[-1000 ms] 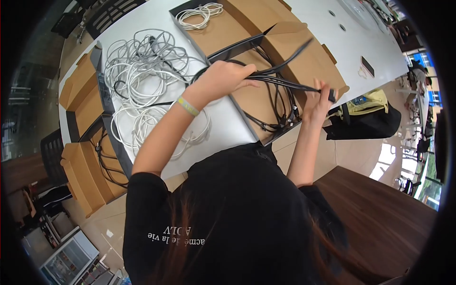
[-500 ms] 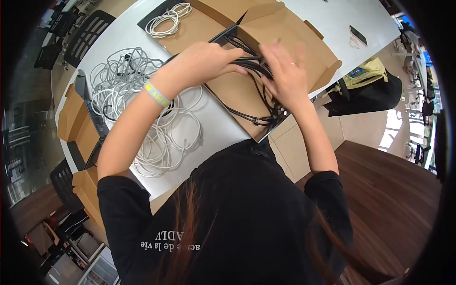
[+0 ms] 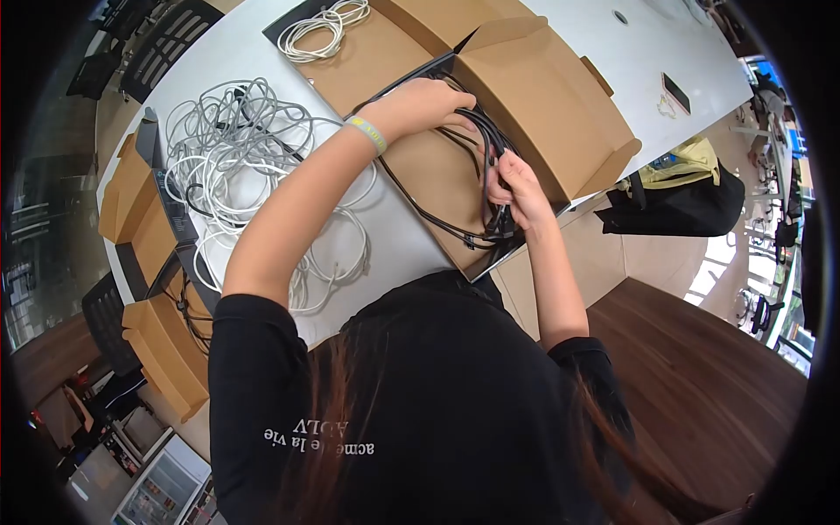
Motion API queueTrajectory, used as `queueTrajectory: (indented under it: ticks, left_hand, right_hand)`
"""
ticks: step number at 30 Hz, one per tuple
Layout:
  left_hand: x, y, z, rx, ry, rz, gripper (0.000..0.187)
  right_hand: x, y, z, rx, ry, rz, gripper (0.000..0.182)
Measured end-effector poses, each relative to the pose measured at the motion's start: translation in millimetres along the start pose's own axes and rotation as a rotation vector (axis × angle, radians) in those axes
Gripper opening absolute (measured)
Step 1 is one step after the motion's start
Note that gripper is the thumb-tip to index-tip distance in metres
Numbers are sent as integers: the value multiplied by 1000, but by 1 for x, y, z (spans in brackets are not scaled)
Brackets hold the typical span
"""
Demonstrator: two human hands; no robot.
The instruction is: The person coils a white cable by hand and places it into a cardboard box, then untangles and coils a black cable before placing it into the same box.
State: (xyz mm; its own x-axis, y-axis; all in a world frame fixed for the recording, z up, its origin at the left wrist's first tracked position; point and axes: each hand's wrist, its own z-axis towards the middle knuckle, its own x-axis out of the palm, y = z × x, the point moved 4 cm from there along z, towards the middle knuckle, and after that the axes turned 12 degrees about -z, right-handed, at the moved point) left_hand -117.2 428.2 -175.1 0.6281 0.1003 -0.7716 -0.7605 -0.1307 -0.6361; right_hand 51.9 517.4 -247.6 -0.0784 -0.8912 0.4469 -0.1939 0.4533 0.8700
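Both hands work at a bundle of black cables [image 3: 487,127] in an open cardboard box [image 3: 418,179] near the table's front edge. My left hand [image 3: 426,107], with a pale wristband, is closed round the far part of the bundle. My right hand [image 3: 518,188] grips the same cables at the box's right side, its fingers curled round them. Black loops run along the box floor and its near corner. The box's lid [image 3: 551,105] is folded back to the right. Some cable ends under my right hand are hidden.
A large tangle of white and grey cables [image 3: 254,175] spreads over the white table at left. Another open box [image 3: 385,52] at the back holds a coiled white cable [image 3: 319,35]. More open boxes [image 3: 144,210] stand at the left edge. A phone [image 3: 675,92] lies far right.
My right hand has gone from open, fingers spread above the cables, to closed on them lower down. My left hand has shifted rightward, still on the cables. The view has shifted slightly.
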Motion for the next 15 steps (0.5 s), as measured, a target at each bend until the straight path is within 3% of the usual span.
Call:
queueTrajectory:
  ticks: [3,5,6,7,8,10,11,12,13,15]
  left_hand:
    - [28,21,11,67,-20,30,34]
    - [46,30,13,61,2,89,34]
    - [55,33,13,-82,108,218,36]
    - [69,43,12,-6,24,338,38]
    - [88,56,9,68,-60,457,39]
    - [103,59,5,-9,-25,454,48]
    - [103,55,-2,6,-127,529,55]
    - [103,53,-8,21,-230,603,62]
    - [105,57,-13,-76,-199,476,75]
    - [97,49,-21,1,-271,414,75]
  right_hand:
    - [-11,-11,2,69,-24,19,41]
    - [-17,-28,2,282,-79,-72,22]
    - [-20,-37,2,392,-101,-125,18]
    - [-16,-43,1,456,-212,-105,17]
    - [-19,-57,1,488,-235,-85,14]
    - [-15,-79,1,459,-374,-226,15]
    - [-26,-101,3,433,-376,-539,25]
    - [-20,-90,0,277,-443,-1123,33]
    - [-15,-90,2,279,-440,-1123,33]
    - [-3,-79,5,461,-457,-1538,38]
